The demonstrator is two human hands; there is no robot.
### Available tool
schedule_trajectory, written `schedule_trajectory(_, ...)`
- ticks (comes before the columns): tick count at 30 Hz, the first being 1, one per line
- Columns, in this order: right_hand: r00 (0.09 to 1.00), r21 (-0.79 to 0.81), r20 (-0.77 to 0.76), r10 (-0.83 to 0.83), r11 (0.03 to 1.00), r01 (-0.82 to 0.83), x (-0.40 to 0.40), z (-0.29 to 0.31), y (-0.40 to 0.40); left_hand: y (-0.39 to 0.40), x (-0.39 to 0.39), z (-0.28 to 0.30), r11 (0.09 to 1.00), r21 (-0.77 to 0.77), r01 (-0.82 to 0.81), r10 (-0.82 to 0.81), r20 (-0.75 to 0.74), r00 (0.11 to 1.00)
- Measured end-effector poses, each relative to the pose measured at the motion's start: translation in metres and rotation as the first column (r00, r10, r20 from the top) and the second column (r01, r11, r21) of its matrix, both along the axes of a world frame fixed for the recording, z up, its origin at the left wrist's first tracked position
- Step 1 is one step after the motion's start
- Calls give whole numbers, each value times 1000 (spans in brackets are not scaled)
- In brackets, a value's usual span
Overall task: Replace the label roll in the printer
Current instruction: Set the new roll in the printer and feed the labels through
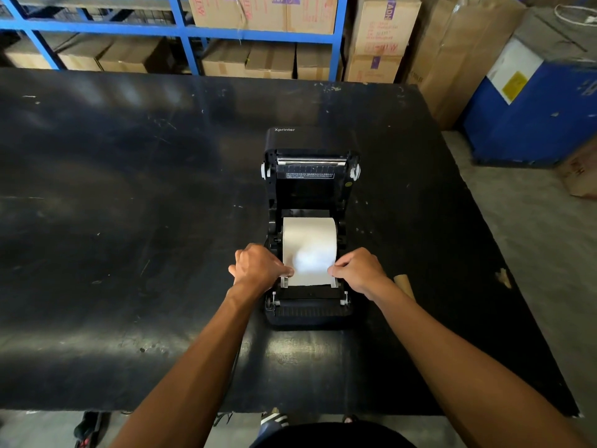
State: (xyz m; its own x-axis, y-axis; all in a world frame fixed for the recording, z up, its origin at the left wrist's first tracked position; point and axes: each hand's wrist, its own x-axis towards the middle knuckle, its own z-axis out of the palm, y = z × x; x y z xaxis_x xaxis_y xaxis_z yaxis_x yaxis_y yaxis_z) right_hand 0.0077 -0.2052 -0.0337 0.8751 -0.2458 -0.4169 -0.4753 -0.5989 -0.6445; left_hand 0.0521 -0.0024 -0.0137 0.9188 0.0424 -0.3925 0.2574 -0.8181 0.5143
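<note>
Just below the middle of the frame, a black printer (310, 221) is sitting on a dark table (129, 221) with its lid (311, 150) standing open toward the top of the picture. One white label roll (309, 236) is lying in the well of the printer, and its loose end is running down toward the front slot. The left hand (258, 265) is pinching the left edge of that loose end between thumb and fingertips, with the other fingers curled in. The right hand (357, 270) is pinching the right edge in the same way.

Judging by this, the new roll is already sitting in place and the feeding step is under way: the paper is being drawn forward between the two pale side guides (284, 282). The next move probably calls for pulling the end straight and flat over the front roller, keeping both edges level, then bringing the lid down.

Counting: one printer, one label roll, two hands. One brown cardboard tube (404, 284), likely the spent core, is lying on the table just right of the printer, partly hidden by the right forearm. Cardboard boxes (265, 59) are filling the blue shelving (181, 30) across the top of the frame.
</note>
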Motion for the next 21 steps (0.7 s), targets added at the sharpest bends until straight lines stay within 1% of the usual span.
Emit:
schedule_trajectory(2,999,12,-29,12,1000,-11,3,1,-3,2,0,-1,999,-46,-18,17,-12,1000)
schedule_trajectory(4,999,30,-52,14,999,-12,4,1,-3,5,2,-1,998,-58,2,-4,-37,999)
schedule_trajectory(6,999,39,-38,-16,999,18,2,0,-1,5,4,3,999,-20,47,-48,-64,997)
schedule_trajectory(9,997,45,28,-74,996,73,-4,-6,5,3,11,8,994,31,103,-98,-123,988)
schedule_trajectory(11,999,41,34,-41,998,39,-3,-7,4,4,12,8,992,26,120,-116,-140,983)
schedule_trajectory(15,1000,27,-1,31,999,-31,2,-1,-4,6,7,3,992,-94,90,-100,-107,989)
schedule_trajectory(17,997,-12,9,73,997,-73,-1,0,-3,8,5,2,990,-112,91,-102,-98,990)
schedule_trajectory(19,993,-92,90,81,993,-73,-9,0,1,8,7,1,988,-81,130,-138,-103,985)
schedule_trajectory(21,966,-182,251,59,983,-13,-23,-2,7,9,10,0,986,-45,163,-166,-94,982)
